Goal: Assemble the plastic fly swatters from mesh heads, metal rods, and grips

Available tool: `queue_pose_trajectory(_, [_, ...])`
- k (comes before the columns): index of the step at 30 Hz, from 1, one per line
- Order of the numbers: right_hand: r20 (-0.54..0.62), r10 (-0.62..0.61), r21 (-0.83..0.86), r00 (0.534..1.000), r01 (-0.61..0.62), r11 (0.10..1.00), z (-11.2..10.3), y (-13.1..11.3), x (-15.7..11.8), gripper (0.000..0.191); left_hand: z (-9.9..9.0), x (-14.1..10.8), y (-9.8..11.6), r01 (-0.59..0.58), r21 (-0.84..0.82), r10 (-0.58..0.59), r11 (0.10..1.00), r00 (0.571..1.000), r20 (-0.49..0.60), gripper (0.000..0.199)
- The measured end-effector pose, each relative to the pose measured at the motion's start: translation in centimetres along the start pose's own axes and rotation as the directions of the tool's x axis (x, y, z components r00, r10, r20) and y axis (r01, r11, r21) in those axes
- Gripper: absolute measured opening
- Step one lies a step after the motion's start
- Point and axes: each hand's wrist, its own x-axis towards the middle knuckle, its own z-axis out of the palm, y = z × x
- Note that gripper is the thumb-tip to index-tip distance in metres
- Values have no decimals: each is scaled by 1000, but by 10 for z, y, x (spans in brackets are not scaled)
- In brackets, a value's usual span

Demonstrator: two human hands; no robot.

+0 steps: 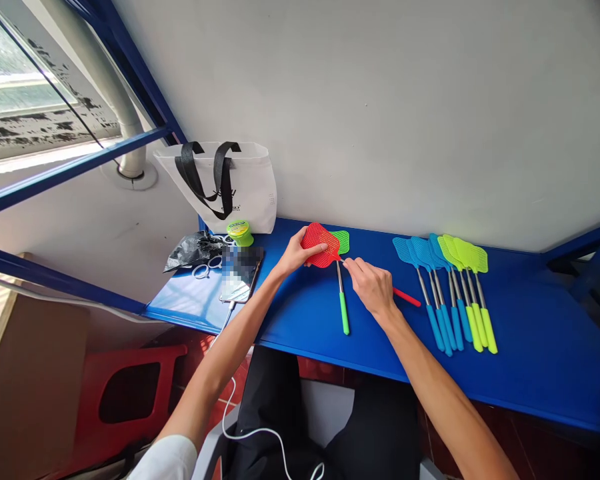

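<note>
My left hand (303, 253) grips the mesh head of a red plastic fly swatter (320, 243). My right hand (373, 287) pinches the swatter's thin red shaft just below the head, and the red end of the shaft (406, 297) sticks out past that hand. Partly under the red head lies the lime-green head of a second fly swatter (342, 240). Its metal shaft runs toward me and ends in a green grip (344, 313). That swatter is close to both hands.
Several blue and yellow-green fly swatters (445, 293) lie side by side on the blue shelf (540, 360) to the right. To the left are a phone (240, 280) with a cable, scissors (205, 269), a black plastic bag (193, 250), a green spool (240, 233) and a white tote bag (250, 193).
</note>
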Motion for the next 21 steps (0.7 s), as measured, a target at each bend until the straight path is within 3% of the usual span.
queue_pose_trajectory(5, [-11,92,170,996,-89,981,6,3,-2,46,3,-4,-4,-46,6,45,999,997,69,68])
queue_pose_trajectory(11, [80,92,493,993,-120,861,11,10,-1,43,0,-11,5,-92,42,87,995,991,106,64])
queue_pose_trajectory(14, [27,123,466,992,-122,877,10,8,1,45,1,-9,9,-106,35,104,994,993,52,63])
queue_pose_trajectory(21, [-69,110,191,992,-95,977,6,5,1,49,3,-1,4,-63,-24,62,998,998,-32,70])
